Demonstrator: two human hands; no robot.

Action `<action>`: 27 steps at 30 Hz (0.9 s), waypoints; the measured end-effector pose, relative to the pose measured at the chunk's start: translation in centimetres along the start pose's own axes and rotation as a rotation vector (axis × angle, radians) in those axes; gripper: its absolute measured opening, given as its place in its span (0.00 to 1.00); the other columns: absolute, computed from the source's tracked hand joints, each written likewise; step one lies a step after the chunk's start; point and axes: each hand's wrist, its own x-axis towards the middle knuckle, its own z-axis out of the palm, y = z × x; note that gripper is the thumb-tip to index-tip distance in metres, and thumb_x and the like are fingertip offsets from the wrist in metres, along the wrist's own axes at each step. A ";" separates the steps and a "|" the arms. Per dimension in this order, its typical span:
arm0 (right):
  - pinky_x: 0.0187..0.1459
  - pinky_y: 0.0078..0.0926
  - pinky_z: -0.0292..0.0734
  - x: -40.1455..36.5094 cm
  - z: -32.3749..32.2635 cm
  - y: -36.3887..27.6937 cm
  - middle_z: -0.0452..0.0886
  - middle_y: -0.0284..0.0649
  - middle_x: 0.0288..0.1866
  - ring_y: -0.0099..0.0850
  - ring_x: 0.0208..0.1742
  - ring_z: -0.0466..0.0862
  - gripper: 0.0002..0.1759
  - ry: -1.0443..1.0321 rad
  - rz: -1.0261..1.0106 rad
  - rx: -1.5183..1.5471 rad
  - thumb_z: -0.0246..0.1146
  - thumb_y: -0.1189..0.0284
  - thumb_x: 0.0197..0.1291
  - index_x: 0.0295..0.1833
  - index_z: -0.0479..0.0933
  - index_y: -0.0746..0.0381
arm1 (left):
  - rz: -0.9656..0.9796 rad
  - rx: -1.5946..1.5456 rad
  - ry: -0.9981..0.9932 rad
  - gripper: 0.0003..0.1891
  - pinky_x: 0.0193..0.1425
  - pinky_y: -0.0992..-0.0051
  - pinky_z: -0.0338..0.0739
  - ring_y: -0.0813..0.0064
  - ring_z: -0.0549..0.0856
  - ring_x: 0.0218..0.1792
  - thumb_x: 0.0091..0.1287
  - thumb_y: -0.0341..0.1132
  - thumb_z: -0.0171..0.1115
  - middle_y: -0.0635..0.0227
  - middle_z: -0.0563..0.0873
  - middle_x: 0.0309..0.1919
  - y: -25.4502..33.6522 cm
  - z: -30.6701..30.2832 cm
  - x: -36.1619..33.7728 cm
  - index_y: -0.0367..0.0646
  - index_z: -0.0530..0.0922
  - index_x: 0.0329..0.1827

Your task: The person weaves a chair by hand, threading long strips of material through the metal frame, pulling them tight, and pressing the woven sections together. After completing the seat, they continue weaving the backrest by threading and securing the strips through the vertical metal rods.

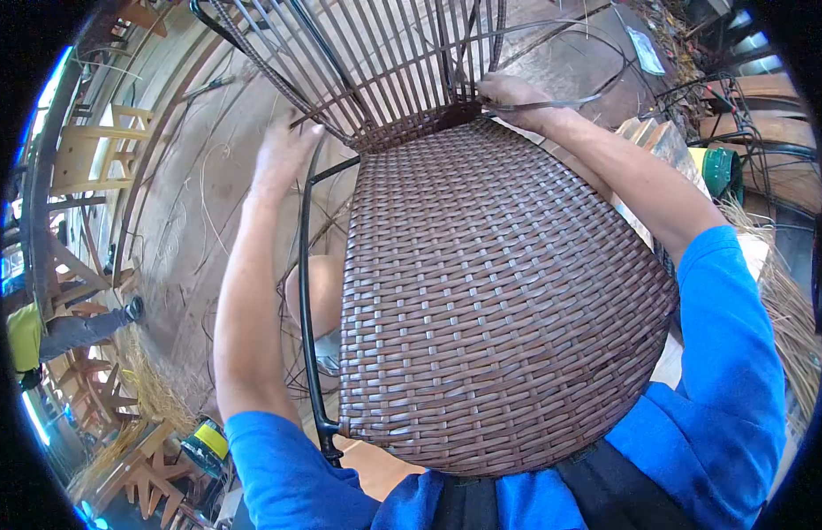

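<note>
A chair with a brown woven rattan seat on a black metal frame lies tilted in front of me, its back made of upright brown strands. My left hand grips the strands at the left edge where back meets seat. My right hand rests at the top of the seat weave and pinches a flat loose rattan strand that runs off to the right. Both arms wear blue sleeves.
Wooden chair frames stand at the left, with more stacked low left. Another person in yellow crouches at the far left. Loose strands lie on the concrete floor. A green container and straw-like fibre sit at the right.
</note>
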 end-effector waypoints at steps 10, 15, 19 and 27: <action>0.40 0.43 0.73 0.3 0.7 0.0 0.77 0.52 0.32 0.51 0.37 0.78 0.18 0.109 0.068 0.018 0.60 0.61 0.59 0.31 0.75 0.67 | -0.573 1.133 -0.089 0.14 0.38 0.59 0.79 0.58 0.85 0.38 0.68 0.45 0.50 0.59 0.85 0.36 -17.6 -19.4 -15.1 0.50 0.81 0.44; 0.40 0.45 0.73 1.3 0.1 -1.8 0.79 0.54 0.29 0.52 0.35 0.80 0.18 0.117 0.371 0.033 0.60 0.60 0.58 0.31 0.76 0.67 | -0.852 1.011 0.162 0.34 0.58 0.60 0.69 0.53 0.78 0.55 0.67 0.64 0.36 0.50 0.82 0.49 -14.0 -29.4 -23.0 0.44 0.79 0.53; 0.48 0.42 0.76 2.5 -0.1 -2.7 0.82 0.54 0.40 0.50 0.45 0.82 0.17 0.031 0.586 0.003 0.60 0.61 0.57 0.40 0.81 0.65 | -0.874 1.091 0.027 0.31 0.52 0.58 0.74 0.52 0.81 0.49 0.66 0.62 0.41 0.50 0.83 0.46 -16.1 -32.8 -21.1 0.44 0.79 0.50; 0.48 0.39 0.76 2.2 -0.6 -2.5 0.82 0.51 0.39 0.47 0.44 0.82 0.17 0.036 0.564 0.071 0.62 0.59 0.54 0.41 0.82 0.62 | -0.014 0.736 -0.065 0.33 0.62 0.59 0.67 0.52 0.74 0.59 0.61 0.56 0.56 0.43 0.73 0.58 -5.0 -7.7 -4.2 0.36 0.72 0.60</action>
